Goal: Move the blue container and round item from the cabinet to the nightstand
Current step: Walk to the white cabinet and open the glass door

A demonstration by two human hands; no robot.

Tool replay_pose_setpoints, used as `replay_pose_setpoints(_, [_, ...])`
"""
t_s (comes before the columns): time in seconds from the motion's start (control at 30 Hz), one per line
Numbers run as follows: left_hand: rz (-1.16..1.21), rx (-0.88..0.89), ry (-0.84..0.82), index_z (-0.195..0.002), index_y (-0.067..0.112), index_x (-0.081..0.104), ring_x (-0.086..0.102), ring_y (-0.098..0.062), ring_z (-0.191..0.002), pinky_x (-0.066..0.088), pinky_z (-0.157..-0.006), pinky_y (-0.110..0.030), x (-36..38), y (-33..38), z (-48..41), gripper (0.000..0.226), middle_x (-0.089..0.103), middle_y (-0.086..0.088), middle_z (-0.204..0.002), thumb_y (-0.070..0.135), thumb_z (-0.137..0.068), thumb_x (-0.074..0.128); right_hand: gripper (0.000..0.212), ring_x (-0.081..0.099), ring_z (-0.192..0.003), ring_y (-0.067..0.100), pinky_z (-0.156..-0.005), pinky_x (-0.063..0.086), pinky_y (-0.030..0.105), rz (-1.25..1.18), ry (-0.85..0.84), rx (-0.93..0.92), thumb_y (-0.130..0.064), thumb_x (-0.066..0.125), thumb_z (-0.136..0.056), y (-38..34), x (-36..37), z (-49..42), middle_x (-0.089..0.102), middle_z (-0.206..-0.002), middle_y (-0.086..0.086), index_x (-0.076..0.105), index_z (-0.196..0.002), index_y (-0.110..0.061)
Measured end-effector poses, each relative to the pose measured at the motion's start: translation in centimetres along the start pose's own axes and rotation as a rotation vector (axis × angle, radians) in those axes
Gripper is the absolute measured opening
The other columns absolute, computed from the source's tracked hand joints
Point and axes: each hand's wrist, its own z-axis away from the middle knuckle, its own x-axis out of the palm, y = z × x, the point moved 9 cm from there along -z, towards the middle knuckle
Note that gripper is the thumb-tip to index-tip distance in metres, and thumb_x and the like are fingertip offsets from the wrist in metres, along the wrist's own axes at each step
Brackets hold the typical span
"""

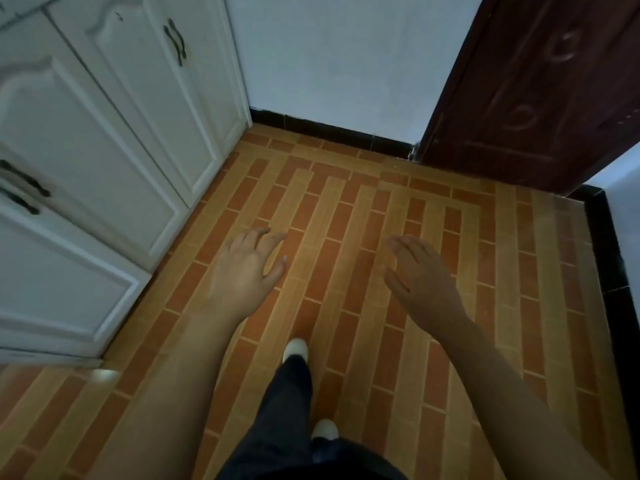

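The person stands on the brick-patterned tile floor (346, 209) with both arms held out in front, palms down, and nothing in either hand. The left hand (247, 268) has its fingers (266, 237) loosely spread and a little curled; the right hand (420, 275) is likewise empty, its fingers (403, 242) relaxed and slightly apart. The white cabinet (104, 161) runs along the person's left side, every door that I can see closed, with dark handles (176, 41) on the upper pair and another pair of handles (20, 188) nearer. The blue container and the round item are nowhere in sight, so I judge they sit behind one of those doors; the nightstand is not in view either. A dark red door (540, 88) stands ahead on the right, and one white shoe (295, 348) is stepping forward. The step in hand looks like the approach to the cabinet, with nothing yet collected. To do it well, the person should turn left to face the doors squarely, stop close enough to reach in without leaning, and take a handle with the nearer left hand, leaving the right hand free for what lies inside. Which door hides the things I cannot tell, so it should be swung fully open for a clear look.
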Motion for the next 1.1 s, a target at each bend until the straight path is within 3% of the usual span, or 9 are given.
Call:
replay_pose_setpoints(0.37, [0.015, 0.046, 0.078, -0.123, 0.017, 0.053, 0.051, -0.028, -0.114, 0.042, -0.094, -0.046, -2.2, -5.4, -14.5, 0.055, 0.059, -0.007, -0.121, 0.047, -0.084, 0.029, 0.055, 0.042, -0.124, 0.028, -0.102, 0.029, 0.036, 0.060, 0.085, 0.009, -0.040, 0.029, -0.089, 1.8, -1.9, -15.2, 0.051, -0.132, 0.013, 0.044, -0.130, -0.007])
replay_pose_setpoints(0.57, [0.037, 0.008, 0.068, -0.124, 0.020, 0.052, 0.046, -0.025, -0.119, 0.038, -0.097, -0.040, -3.5, -9.8, -24.3, 0.055, 0.056, -0.007, -0.126, 0.048, -0.082, 0.030, 0.043, 0.041, -0.124, 0.025, -0.099, 0.028, 0.031, 0.009, 0.117, 0.065, -0.024, 0.047, -0.094, 3.1, -3.4, -24.7, 0.047, -0.135, 0.010, 0.041, -0.134, -0.010])
replay_pose_setpoints(0.8, [0.088, 0.030, 0.108, -0.126, 0.019, 0.050, 0.044, -0.025, -0.122, 0.036, -0.099, -0.039, -4.7, -11.0, -33.6, 0.038, 0.052, -0.010, -0.130, 0.029, -0.090, 0.053, 0.043, 0.044, -0.122, 0.027, -0.099, 0.033, 0.035, 0.011, 0.149, 0.031, -0.029, 0.046, -0.093, 5.0, -4.2, -33.2, 0.051, -0.132, 0.012, 0.044, -0.132, -0.009])
replay_pose_setpoints(1.0, [0.034, -0.021, 0.096, -0.125, 0.019, 0.052, 0.046, -0.026, -0.119, 0.038, -0.097, -0.041, -4.0, -13.0, -40.8, 0.054, 0.054, -0.009, -0.129, 0.048, -0.085, 0.031, 0.050, 0.048, -0.118, 0.029, -0.099, 0.038, 0.041, -0.024, 0.137, -0.029, -0.038, 0.034, -0.092, 7.4, -3.9, -42.2, 0.053, -0.127, 0.014, 0.047, -0.128, -0.006])
replay_pose_setpoints(1.1, [0.027, -0.058, 0.111, -0.124, 0.018, 0.052, 0.047, -0.028, -0.118, 0.038, -0.097, -0.042, -3.8, -13.8, -44.9, 0.056, 0.055, -0.010, -0.128, 0.048, -0.083, 0.029, 0.051, 0.049, -0.118, 0.029, -0.100, 0.033, 0.037, -0.020, 0.141, -0.056, -0.037, 0.032, -0.091, 9.1, -4.4, -47.1, 0.055, -0.126, 0.015, 0.047, -0.128, -0.006])
